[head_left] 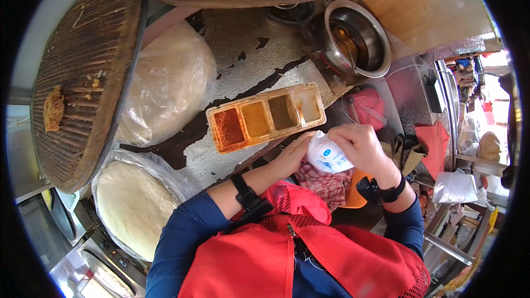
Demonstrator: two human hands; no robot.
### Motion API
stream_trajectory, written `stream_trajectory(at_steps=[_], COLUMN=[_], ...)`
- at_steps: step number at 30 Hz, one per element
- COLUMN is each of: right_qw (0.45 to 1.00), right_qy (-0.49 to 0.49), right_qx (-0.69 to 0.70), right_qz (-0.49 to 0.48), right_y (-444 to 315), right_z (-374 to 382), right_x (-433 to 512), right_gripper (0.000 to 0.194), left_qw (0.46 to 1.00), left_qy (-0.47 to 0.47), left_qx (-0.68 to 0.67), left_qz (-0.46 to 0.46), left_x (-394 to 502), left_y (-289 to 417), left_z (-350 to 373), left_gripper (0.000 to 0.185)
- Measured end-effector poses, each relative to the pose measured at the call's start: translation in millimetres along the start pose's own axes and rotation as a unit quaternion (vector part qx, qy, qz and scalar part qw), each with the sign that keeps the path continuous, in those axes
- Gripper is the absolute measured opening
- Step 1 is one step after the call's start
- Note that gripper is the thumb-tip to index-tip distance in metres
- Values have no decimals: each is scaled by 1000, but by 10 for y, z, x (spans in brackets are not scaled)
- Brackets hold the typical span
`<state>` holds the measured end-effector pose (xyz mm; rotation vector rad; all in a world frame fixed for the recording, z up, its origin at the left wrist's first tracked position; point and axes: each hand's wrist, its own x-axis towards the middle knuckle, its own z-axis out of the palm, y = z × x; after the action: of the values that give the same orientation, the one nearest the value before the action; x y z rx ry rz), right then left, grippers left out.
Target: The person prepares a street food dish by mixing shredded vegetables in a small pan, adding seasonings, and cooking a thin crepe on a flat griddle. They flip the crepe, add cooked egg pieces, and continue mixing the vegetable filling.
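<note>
A soft white plastic packet (330,155) with blue print is held between my two hands in front of my chest. My left hand (295,154) grips its left side. The fingers of my right hand (359,142) pinch its upper right part; the fingertips are partly hidden. Just beyond the packet lies a long seasoning box (267,116) with several compartments. From left to right they hold red chili powder (229,127), yellowish-brown powder (255,119), a dark grey-brown powder (283,111) and a white substance (308,104). A small spoon (299,109) rests at the white one.
Dough (132,203) in a plastic-lined round container sits at left, below a plastic-covered mass (169,82). Brown slatted boards (87,87) rise at the left and far edge. A steel pot (383,56) with dark liquid stands far right, near a pink plastic bag (366,107).
</note>
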<state>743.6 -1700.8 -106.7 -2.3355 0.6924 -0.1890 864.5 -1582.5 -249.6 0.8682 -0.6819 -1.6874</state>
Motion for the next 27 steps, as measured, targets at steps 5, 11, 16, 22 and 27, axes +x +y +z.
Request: stream_trajectory(at_steps=[5,11,16,22,27], right_qw=[979,952,922,922,918], right_qy=[-111,-255,-332,-338,-348], right_qx=[100,29,-11,-35,-54], right_qz=[140,167,198,184,182], right_y=[584,1103,1289,1398,1349], right_z=[-166,-90,58,146,146], right_x=[335,911,1250,1434,1489], right_gripper=[15,19,23,26,21], left_qw=[972,912,878,840,801], left_qy=[76,160,175,162,172], left_qx=[-150,-313,-386,-462,-508], left_qz=[-163,-212,-225,-235,-266], left_x=[329,617,726,776,781], left_y=[-204,-307,-294,-168,-43], left_z=[205,281,290,314,337], left_gripper=[51,42,43,41,38])
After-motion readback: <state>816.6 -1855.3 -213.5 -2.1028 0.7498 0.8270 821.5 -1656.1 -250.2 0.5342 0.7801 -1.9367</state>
